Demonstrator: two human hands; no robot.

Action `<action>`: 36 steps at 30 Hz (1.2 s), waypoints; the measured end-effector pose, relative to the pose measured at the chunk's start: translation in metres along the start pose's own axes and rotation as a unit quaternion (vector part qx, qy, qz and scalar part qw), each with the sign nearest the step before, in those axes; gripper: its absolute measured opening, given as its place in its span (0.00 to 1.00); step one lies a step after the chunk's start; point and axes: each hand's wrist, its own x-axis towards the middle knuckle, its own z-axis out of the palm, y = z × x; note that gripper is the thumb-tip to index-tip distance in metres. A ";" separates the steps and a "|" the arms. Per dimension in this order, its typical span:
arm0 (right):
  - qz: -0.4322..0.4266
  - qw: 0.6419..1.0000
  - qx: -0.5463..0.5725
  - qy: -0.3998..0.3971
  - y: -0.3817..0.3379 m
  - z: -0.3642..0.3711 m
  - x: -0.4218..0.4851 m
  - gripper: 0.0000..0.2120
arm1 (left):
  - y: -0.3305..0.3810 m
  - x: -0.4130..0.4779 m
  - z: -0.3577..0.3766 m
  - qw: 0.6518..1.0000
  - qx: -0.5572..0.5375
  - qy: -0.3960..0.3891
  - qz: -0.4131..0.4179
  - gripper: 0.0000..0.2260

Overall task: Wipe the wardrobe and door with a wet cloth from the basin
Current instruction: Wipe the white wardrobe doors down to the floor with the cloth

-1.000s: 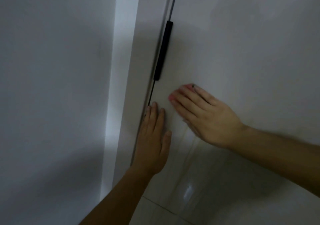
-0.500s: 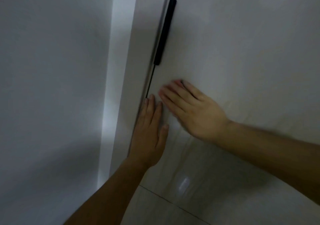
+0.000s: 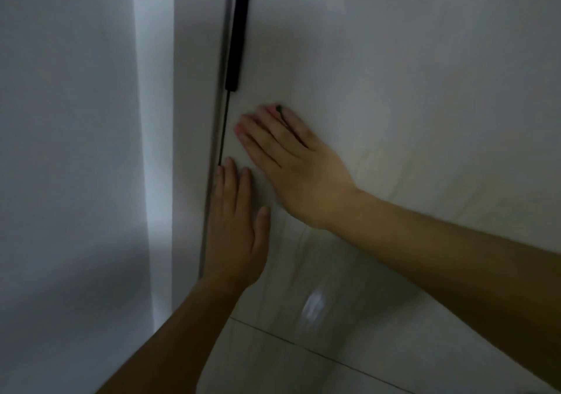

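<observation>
The wardrobe door (image 3: pixel 394 59) fills the upper right of the view, a pale, smooth panel. The right hand (image 3: pixel 297 169) lies flat against it with straight fingers, gripping nothing that can be seen. A pinkish sliver (image 3: pixel 270 109) shows at its fingertips; whether that is cloth cannot be told. The left hand (image 3: pixel 236 229) is also spread flat on the panel, just below and left of the right, its fingertips at the door's left edge. A dark seam (image 3: pixel 224 129) runs along that edge, and the black handle (image 3: pixel 238 29) ends just above the right fingertips. Above and to the right of the right hand the panel is bare. Left of the seam stand a narrow grey panel (image 3: pixel 194 90), a pale strip (image 3: pixel 153 120) and a white wall (image 3: pixel 60 120). Below lies a glossy tiled floor (image 3: pixel 303 363), dimly lit, with a light glint (image 3: pixel 314 304).
</observation>
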 end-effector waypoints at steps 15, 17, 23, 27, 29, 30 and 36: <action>0.014 0.998 -0.054 -0.034 0.028 -0.013 -0.139 0.36 | 0.025 0.013 0.006 0.993 0.092 -0.026 0.066 0.30; 0.025 0.999 -0.036 -0.012 0.045 -0.021 -0.137 0.35 | 0.028 0.014 0.006 0.993 0.098 -0.028 0.067 0.30; 0.171 0.984 -0.025 0.039 0.052 -0.021 -0.155 0.32 | 0.056 0.017 0.019 0.978 0.147 -0.054 0.136 0.29; 0.045 0.998 -0.031 -0.035 0.038 -0.012 -0.192 0.37 | 0.074 0.020 0.031 0.962 0.160 -0.073 0.208 0.28; 0.096 0.995 -0.015 -0.012 0.058 -0.023 -0.189 0.33 | 0.078 0.019 0.033 0.964 0.164 -0.073 0.198 0.29; 0.146 0.989 -0.011 0.011 0.070 -0.028 -0.187 0.31 | 0.079 0.019 0.032 0.964 0.166 -0.072 0.193 0.30; 0.207 0.978 -0.012 0.020 0.053 -0.020 -0.223 0.30 | 0.092 0.010 0.034 0.964 0.155 -0.079 0.201 0.28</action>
